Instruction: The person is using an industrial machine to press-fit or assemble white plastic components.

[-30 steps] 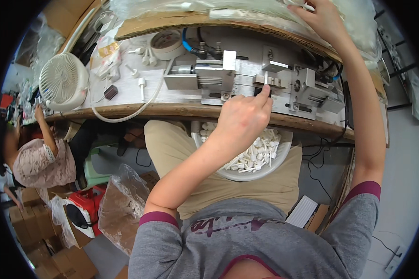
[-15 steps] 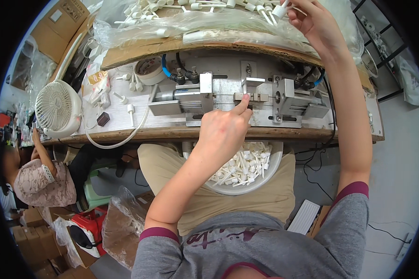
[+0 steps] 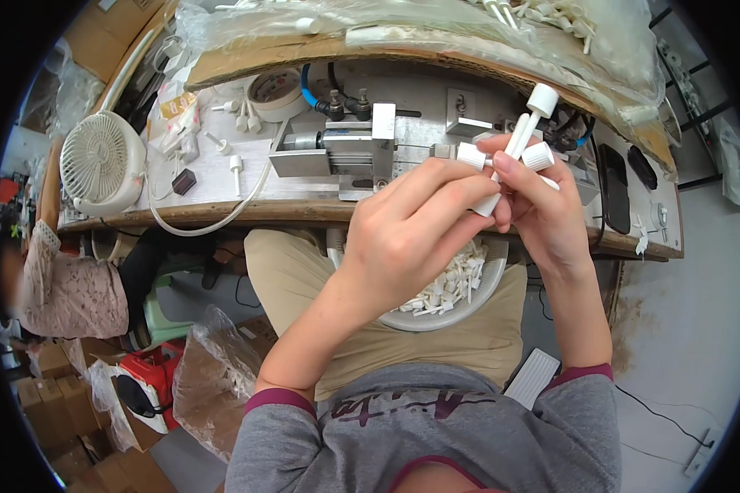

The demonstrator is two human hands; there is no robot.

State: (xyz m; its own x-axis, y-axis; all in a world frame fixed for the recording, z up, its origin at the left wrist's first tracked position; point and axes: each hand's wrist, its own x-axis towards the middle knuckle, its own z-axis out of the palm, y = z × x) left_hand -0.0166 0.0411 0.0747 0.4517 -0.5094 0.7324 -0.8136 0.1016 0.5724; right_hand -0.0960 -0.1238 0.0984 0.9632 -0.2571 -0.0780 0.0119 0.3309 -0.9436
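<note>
Both hands meet above the bench, just in front of a metal clamping fixture [image 3: 382,144]. Several white plastic caps with long thin stems [image 3: 543,100] are gathered in my right hand [image 3: 547,197], pointing different ways between thumb and fingers. My left hand [image 3: 407,226] reaches across with its fingers closed at the left-hand white cap [image 3: 470,155] of this bunch. Its fingertips are partly hidden behind the parts. Below the hands, a round pale basin [image 3: 423,325] on my lap holds a heap of similar white pieces [image 3: 460,279].
A cardboard ledge [image 3: 263,59] carries clear plastic bagging [image 3: 436,20] and more white stemmed caps. On the bench lie a tape roll [image 3: 275,92], loose caps, a white fan [image 3: 103,177] and a black phone-like slab [image 3: 614,189]. Another person [image 3: 78,283] sits at far left.
My right hand has come down from the heap on the ledge with several white stemmed caps. My left hand has left the fixture's middle block and joined it. The view has shifted slightly.
</note>
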